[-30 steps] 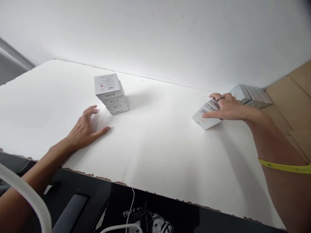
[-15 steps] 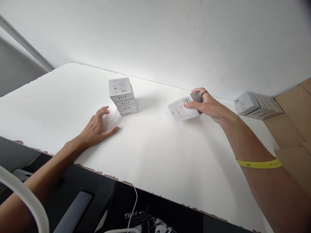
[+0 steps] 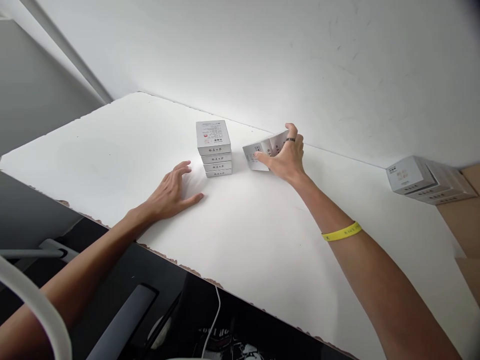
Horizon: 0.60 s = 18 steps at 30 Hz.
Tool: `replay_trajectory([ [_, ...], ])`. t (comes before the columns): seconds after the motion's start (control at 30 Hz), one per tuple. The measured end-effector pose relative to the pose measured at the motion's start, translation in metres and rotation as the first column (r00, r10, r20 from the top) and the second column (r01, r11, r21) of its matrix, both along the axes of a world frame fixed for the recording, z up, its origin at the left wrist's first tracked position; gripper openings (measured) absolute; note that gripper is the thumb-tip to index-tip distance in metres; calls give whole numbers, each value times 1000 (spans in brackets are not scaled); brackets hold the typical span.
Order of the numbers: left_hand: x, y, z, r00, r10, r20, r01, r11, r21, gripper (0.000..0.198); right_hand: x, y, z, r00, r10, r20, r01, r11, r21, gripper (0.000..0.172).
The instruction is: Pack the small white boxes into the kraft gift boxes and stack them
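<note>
A stack of several small white printed boxes stands upright on the white table. My left hand rests on the table just left of the stack, fingers spread and apart from it, holding nothing. To the right of the stack, my right hand grips white printed boxes, thumb on the near face and fingers over the far end. These boxes are tilted, with a gap between them and the stack. How many are in the grip is partly hidden by the hand.
At the far right, another group of similar boxes sits by brown cardboard. A wall runs along the table's back edge. A white cable hangs at the chipped front edge, near a grey chair armrest.
My right hand has carried the held boxes left, closer to the stack, and turned them. My left hand stays open beside the stack. The camera view has shifted.
</note>
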State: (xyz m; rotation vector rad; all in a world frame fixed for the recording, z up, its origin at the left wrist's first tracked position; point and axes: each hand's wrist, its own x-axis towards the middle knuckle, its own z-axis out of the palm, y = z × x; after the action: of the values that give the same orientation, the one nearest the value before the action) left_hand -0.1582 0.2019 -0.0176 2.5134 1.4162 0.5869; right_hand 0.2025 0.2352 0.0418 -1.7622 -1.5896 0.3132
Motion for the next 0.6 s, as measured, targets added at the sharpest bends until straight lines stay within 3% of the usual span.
replay_trajectory([
  [0.13, 0, -1, 0, 1000, 3, 6, -3, 1000, -3, 72, 3, 12, -11, 942, 65, 329, -131, 974, 183, 99],
  [0.27, 1, -2, 2, 1000, 10, 16, -9, 1000, -13, 72, -7, 23, -14, 696, 207, 687, -380, 919, 109, 87],
  [0.33, 1, -2, 2, 1000, 11, 20, -10, 1000, -10, 73, -16, 25, -14, 616, 278, 737, -458, 887, 49, 87],
  [0.43, 1, -2, 1, 1000, 6, 16, -6, 1000, -2, 73, -26, 27, -15, 558, 326, 763, -509, 861, 4, 91],
  [0.6, 2, -2, 2, 1000, 17, 4, -17, 1000, -14, 72, -23, 33, -15, 564, 340, 752, -486, 874, -31, 94],
])
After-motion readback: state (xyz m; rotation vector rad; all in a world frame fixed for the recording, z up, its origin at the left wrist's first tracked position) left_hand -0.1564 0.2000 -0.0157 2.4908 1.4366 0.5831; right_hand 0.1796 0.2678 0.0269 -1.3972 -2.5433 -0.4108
